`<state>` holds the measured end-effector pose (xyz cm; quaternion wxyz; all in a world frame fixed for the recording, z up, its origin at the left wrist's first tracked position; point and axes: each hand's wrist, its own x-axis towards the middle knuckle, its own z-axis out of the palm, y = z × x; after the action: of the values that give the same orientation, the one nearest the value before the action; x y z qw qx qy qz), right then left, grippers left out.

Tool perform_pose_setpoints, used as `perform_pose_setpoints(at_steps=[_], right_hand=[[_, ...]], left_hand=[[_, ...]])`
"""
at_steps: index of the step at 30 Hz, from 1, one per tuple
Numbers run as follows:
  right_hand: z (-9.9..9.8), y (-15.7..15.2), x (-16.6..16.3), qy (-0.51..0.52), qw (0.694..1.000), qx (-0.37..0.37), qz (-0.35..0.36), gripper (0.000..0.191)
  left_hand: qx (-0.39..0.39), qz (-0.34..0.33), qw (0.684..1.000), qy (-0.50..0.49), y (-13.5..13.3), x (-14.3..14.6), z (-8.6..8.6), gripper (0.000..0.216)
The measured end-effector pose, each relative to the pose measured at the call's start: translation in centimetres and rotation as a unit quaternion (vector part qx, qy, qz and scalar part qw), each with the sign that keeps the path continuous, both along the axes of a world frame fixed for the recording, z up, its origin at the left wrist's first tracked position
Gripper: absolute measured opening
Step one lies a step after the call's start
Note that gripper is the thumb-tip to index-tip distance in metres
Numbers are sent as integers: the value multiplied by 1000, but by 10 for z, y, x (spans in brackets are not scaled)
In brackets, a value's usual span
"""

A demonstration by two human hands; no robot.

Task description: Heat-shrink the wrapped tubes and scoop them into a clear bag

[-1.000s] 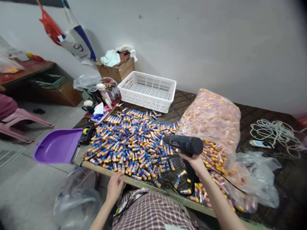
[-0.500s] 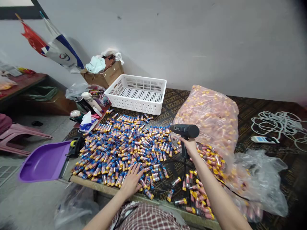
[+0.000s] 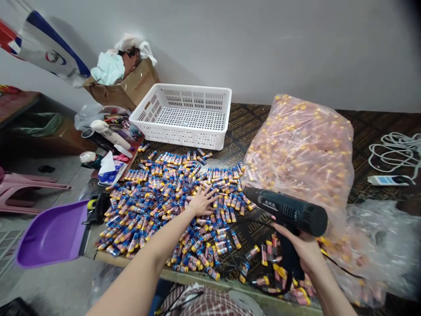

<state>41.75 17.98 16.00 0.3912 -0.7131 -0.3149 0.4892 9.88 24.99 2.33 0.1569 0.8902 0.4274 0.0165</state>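
My right hand point(image 3: 304, 248) is wrapped round the handle of a black heat gun point(image 3: 286, 210), its nozzle facing left over the table. Fingers spread, my left hand point(image 3: 202, 202) lies on a wide layer of small tubes point(image 3: 148, 206) with blue and yellow ends and printed wraps. Below the heat gun, near the front edge, are loose pink tubes with yellow caps point(image 3: 301, 295). A large clear bag point(image 3: 302, 145) full of similar pink and yellow tubes lies to the right, behind the heat gun.
A white perforated basket point(image 3: 184, 135) stands at the back of the table. Bottles point(image 3: 110, 136) and a cardboard box point(image 3: 140, 83) are at the left. A purple dustpan point(image 3: 52, 235) sits beside the table's left edge. A white cable point(image 3: 394, 151) lies far right.
My left hand has moved forward and right across the tubes. The heat gun in my right hand has come right, lower and nearer the camera. The view has shifted slightly.
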Motion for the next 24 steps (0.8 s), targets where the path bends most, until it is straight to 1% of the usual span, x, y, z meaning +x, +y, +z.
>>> perform_pose_setpoints(at_steps=[3,7,9,11,13,16,18,20,22,24], right_hand=[[-3,-1,1,-25,1000,6,-9,54],[-13,1,-9,-48,998,-22,25,53],[-17,2,-18,-60,996,-24,59,52],[-19,2,-29,-56,993,-19,102,50],[-22,0,-41,-39,990,-18,137,46],[-24,-1,-57,-21,987,-24,157,38],[-25,2,-67,-15,989,-21,147,36],[-24,5,-76,-10,991,-11,133,36],[-20,9,-83,-5,992,-2,124,38],[-14,8,-86,2,992,-15,121,38]], left_hand=[[27,48,998,1,21,-10,-9,67],[36,82,996,21,37,-19,-11,67],[42,110,992,45,43,-22,-8,61],[61,153,985,56,47,-25,-2,53],[86,207,973,47,50,-31,6,50],[118,299,947,9,45,-49,19,47],[130,355,925,-23,28,-64,27,46],[131,392,909,-46,-3,-77,33,47],[122,399,908,-50,-48,-84,33,50],[100,372,922,-28,-101,-84,26,56]])
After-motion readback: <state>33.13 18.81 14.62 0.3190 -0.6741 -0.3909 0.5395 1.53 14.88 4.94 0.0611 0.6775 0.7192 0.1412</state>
